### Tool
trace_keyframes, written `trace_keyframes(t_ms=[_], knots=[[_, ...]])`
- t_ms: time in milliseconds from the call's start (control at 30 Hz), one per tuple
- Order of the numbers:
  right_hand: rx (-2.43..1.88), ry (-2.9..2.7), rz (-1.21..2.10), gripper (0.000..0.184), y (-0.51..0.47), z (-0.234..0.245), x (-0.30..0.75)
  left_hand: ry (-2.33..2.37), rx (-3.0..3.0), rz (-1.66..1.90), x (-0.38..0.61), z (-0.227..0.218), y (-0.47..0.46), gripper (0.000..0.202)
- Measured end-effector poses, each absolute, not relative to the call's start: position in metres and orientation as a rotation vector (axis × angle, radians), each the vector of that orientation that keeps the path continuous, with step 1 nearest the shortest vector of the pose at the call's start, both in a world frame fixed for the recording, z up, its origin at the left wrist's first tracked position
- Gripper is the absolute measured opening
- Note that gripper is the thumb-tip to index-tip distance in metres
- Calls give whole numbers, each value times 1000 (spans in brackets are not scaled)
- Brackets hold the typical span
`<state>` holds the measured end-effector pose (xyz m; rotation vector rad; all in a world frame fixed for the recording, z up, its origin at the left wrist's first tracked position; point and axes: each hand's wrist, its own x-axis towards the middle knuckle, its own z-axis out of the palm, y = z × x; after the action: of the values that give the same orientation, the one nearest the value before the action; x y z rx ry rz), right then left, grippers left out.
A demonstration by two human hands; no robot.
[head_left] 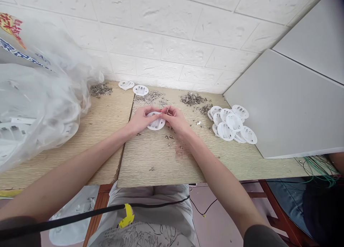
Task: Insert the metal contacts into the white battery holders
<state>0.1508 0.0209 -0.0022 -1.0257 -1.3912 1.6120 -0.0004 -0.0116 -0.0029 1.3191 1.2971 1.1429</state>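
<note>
My left hand (142, 118) grips a round white plastic battery holder (156, 125) by its left side, thumb on top. Several slots with small metal contacts show on its face. At the holder's upper right edge, my right hand (176, 120) has its fingers pinched together. A thin dark metal tool (168, 111), its kind unclear, sticks up between those fingers. What the right fingertips press on is hidden. Small loose metal contacts (169, 137) lie on the table just below the hands.
Heaps of metal pieces (192, 99) lie near the wall. A pile of white holders (233, 122) sits right, beside a grey panel (290, 107). Two more holders (140, 90) lie at the back. A bulging clear bag (40, 107) stands left. Green wires (319, 168) hang far right.
</note>
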Motion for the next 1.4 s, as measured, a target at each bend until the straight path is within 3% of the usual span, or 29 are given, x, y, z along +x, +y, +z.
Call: trace_keyframes(t_ms=[433,1400], knots=[[-923,-1250,1676,29,30,-12,151,1440,1560,1224,-6,-5,-9,29],[-1018,-1340,1635,32,30,-10,153,1543,1550,1207,-6,-5,-9,21]])
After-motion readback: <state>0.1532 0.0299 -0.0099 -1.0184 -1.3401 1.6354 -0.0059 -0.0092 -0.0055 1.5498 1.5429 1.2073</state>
